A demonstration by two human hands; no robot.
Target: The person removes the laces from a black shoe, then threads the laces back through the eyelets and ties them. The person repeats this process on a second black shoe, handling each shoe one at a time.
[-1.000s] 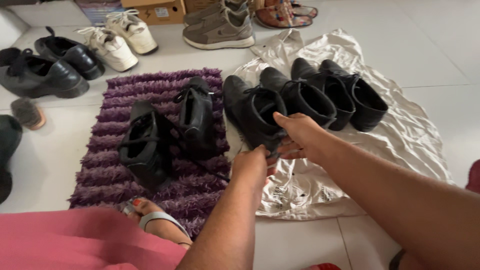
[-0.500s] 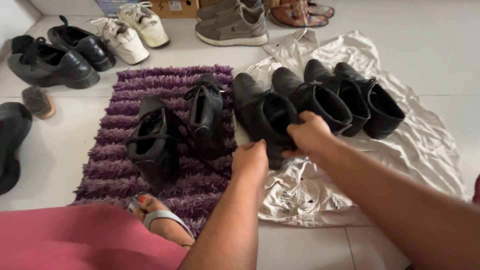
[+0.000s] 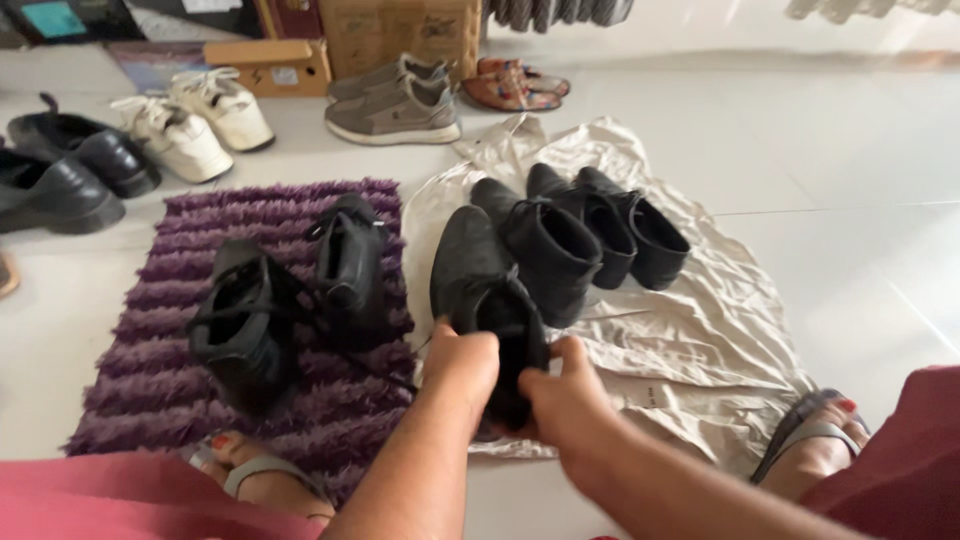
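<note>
Both of my hands grip the heel end of a black ankle boot (image 3: 480, 285) lying on a crumpled cream cloth (image 3: 700, 340). My left hand (image 3: 462, 362) holds its left side, and my right hand (image 3: 560, 398) holds its right side. Three more black boots (image 3: 590, 235) stand in a row behind it on the cloth. To the left, two black lace-up boots (image 3: 290, 300) rest on a purple shaggy mat (image 3: 160, 350).
Black leather shoes (image 3: 60, 170), white sneakers (image 3: 195, 120), grey sneakers (image 3: 395, 100) and patterned slippers (image 3: 515, 85) line the back of the white tiled floor. Cardboard boxes (image 3: 330, 45) stand behind them. My sandalled feet (image 3: 815, 445) show at the bottom.
The nearest boot has been pulled toward me, out of the row. My right hand slid from the boot's opening to its heel and my left hand took hold too. The camera tilted up.
</note>
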